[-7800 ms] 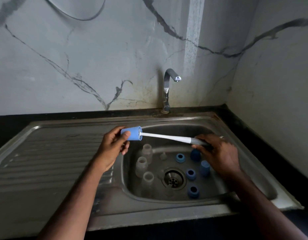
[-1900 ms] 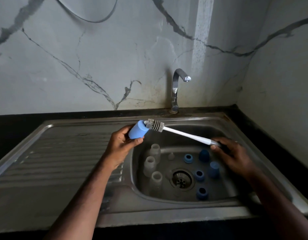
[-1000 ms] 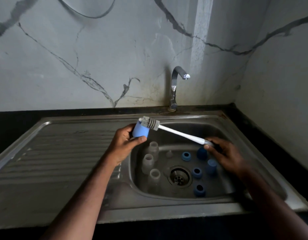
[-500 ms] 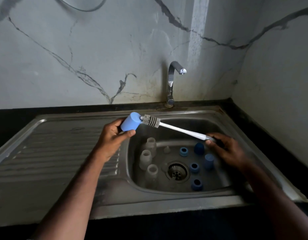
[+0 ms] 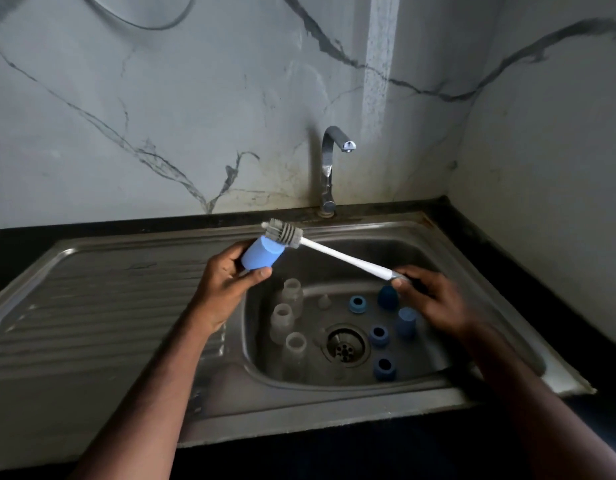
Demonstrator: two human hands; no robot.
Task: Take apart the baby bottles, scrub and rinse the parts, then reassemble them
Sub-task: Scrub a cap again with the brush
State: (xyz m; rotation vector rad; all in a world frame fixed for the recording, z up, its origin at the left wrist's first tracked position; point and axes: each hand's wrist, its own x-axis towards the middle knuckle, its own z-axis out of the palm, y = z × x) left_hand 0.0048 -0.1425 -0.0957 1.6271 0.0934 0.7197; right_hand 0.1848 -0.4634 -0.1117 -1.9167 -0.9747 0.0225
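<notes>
My left hand grips a light blue bottle cap above the sink's left rim. My right hand holds the handle of a white bottle brush; its grey bristle head lies across the cap's open rim. Down in the basin three clear bottle bodies stand at the left. A small clear teat sits behind the drain. Several blue rings and caps lie to the right of the drain.
The chrome tap stands behind the basin with no water running. A ribbed steel drainboard stretches to the left. The drain is in the basin's middle. A marble wall rises behind and to the right.
The brush head has come out of the cap and now lies across its rim. My left hand has tipped the cap's opening upward.
</notes>
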